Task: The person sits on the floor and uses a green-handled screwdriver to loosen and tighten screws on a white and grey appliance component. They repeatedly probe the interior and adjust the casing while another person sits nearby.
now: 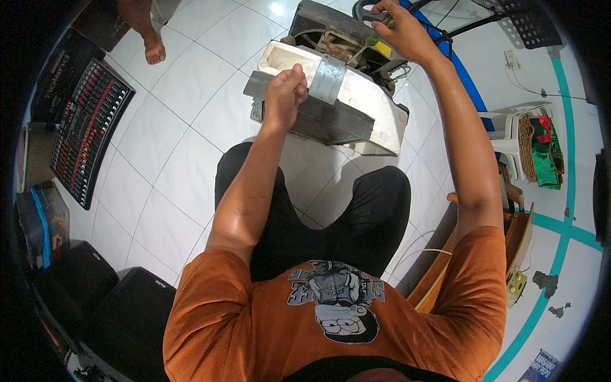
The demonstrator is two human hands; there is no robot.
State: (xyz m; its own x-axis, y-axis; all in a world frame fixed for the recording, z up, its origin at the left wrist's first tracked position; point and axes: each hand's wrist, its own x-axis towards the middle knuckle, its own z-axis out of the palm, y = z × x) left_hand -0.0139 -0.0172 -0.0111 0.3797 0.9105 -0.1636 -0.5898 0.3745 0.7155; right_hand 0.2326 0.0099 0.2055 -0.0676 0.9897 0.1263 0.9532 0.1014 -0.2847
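On the floor before my knees stands a machine (369, 95) with a white and dark grey housing; its upper far side is open and shows dusty inner parts. A grey metal plate (328, 79) lies across its white top. My left hand (286, 92) is closed with bent fingers just left of this plate; anything in it is too small to make out. Above the machine's far right end, my right hand (400, 28) has its fingers curled round something thin and greenish, mostly hidden. Beside those fingers is a black wheel (366, 9), and a yellow patch (382, 49) shows below them.
Another person's bare foot (154, 49) stands on the tiles at the far left. An audio mixing console (92, 134) and black speakers (137, 299) line the left. To the right are a white chair (506, 137), a basket (527, 146) with green cloth and a wooden piece (439, 267).
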